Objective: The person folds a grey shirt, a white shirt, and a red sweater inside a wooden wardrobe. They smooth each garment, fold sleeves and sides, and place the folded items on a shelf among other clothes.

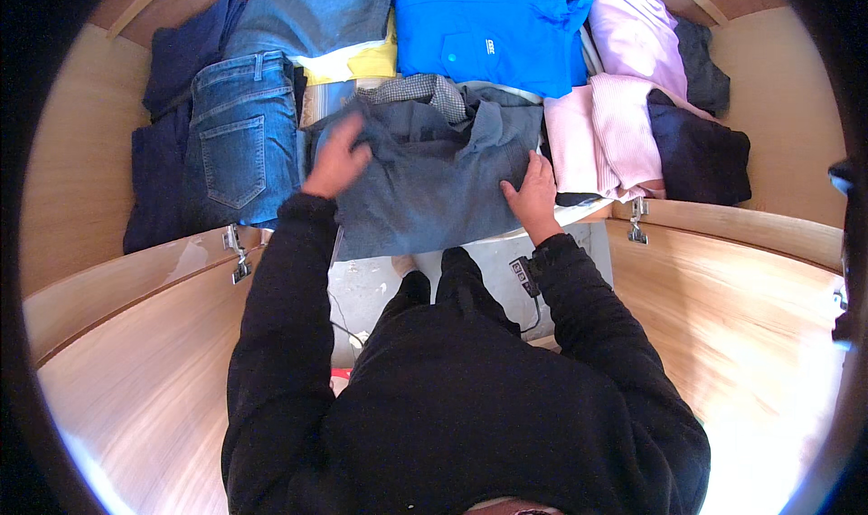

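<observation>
A folded dark grey garment [427,176] with a collar lies at the shelf's front, its lower edge hanging over the rim. My left hand [338,159], slightly blurred, is at its upper left side, thumb and fingers apart. On the garment's right edge rests my right hand [534,193], fingers spread and pointing away from me. To the left are folded blue jeans [234,142] with the back pocket up. Pink ribbed clothing [624,132] lies to the right. Behind the grey garment sits a bright blue jacket [488,33] that bears writing, with a checked cloth [413,94] between them.
The wooden cabinet has open doors on the left [142,352] and right [712,298], with metal hinges [637,220]. Further folded clothes include lilac [637,33], black [702,152] and navy [159,169] ones. Below, a power strip [523,274] with a cable hangs near my right sleeve.
</observation>
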The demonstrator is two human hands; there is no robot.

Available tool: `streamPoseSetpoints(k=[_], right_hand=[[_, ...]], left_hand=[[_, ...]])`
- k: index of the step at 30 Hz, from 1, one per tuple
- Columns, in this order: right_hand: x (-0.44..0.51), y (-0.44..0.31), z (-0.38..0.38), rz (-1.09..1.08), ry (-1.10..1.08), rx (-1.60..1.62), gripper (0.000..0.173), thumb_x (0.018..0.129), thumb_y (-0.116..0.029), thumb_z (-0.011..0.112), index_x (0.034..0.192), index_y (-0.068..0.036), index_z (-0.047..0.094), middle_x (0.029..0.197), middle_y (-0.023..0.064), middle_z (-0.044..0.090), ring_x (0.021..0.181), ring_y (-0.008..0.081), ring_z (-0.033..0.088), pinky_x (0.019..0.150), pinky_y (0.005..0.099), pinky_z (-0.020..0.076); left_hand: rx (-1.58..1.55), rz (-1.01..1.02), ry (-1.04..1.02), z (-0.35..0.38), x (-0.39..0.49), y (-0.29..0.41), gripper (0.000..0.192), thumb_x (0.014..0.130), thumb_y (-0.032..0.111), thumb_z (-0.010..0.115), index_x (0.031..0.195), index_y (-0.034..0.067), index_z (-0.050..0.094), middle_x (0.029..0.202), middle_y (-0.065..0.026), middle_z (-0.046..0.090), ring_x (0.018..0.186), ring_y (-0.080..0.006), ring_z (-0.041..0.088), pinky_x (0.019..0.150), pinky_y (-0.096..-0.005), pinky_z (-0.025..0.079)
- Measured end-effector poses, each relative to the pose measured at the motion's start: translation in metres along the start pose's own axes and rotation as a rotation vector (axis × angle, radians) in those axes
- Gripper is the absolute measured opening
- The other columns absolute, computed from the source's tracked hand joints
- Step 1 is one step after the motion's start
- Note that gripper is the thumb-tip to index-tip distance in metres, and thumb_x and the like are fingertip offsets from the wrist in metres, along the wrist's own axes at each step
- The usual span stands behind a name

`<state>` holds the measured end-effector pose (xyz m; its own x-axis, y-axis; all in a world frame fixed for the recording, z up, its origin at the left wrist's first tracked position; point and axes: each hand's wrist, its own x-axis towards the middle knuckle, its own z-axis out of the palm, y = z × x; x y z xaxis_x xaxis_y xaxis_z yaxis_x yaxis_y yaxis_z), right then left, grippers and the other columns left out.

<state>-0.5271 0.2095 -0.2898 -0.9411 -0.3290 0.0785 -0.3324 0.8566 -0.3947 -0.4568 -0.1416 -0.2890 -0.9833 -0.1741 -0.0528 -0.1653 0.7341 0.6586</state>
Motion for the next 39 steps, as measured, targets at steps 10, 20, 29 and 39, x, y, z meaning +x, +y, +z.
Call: streamPoseSetpoints(k=[10,20,29,39], right_hand=[[0.099,-0.029,0.006,-0.175,0.085,0.071,0.052,0.069,-0.018,0.067,0.115,-0.001,0.053,0.115,0.0188,0.056,0.109,0.0382,0.051,0.092,0.0445,0.0405],[0.000,0.035,0.019,0.077,-0.098,0.097,0.070,0.070,-0.020,0.074,0.127,0.001,0.039,0.118,0.0204,0.050,0.113,0.0368,0.045,0.096,0.0420,0.0378],[-0.001,0.036,0.006,0.283,-0.254,0.327,0.047,0.072,-0.024,0.073,0.106,0.002,0.054,0.093,0.0229,0.064,0.088,0.0375,0.062,0.076,0.0413,0.0487],[-0.027,0.049,-0.007,0.436,-0.223,0.608,0.035,0.074,-0.019,0.069,0.101,0.001,0.059,0.084,0.0166,0.066,0.080,0.0313,0.065,0.073,0.0401,0.0491]], left_hand=[[0.224,-0.193,0.304,0.013,-0.079,-0.017,0.065,0.077,0.018,0.066,0.130,-0.005,0.037,0.126,-0.0257,0.045,0.117,-0.0391,0.044,0.100,-0.0418,0.035],[0.063,-0.500,0.307,0.042,-0.126,-0.017,0.065,0.073,0.022,0.072,0.124,-0.005,0.044,0.121,-0.0257,0.051,0.111,-0.0387,0.050,0.094,-0.0399,0.040],[-0.280,-0.516,0.111,0.036,-0.111,-0.030,0.039,0.078,0.020,0.065,0.105,-0.006,0.058,0.102,-0.0235,0.063,0.098,-0.0347,0.060,0.084,-0.0381,0.046],[-0.754,-0.618,0.131,0.028,-0.143,-0.038,0.042,0.083,0.016,0.062,0.118,-0.005,0.051,0.112,-0.0143,0.061,0.101,-0.0229,0.058,0.090,-0.0320,0.044]])
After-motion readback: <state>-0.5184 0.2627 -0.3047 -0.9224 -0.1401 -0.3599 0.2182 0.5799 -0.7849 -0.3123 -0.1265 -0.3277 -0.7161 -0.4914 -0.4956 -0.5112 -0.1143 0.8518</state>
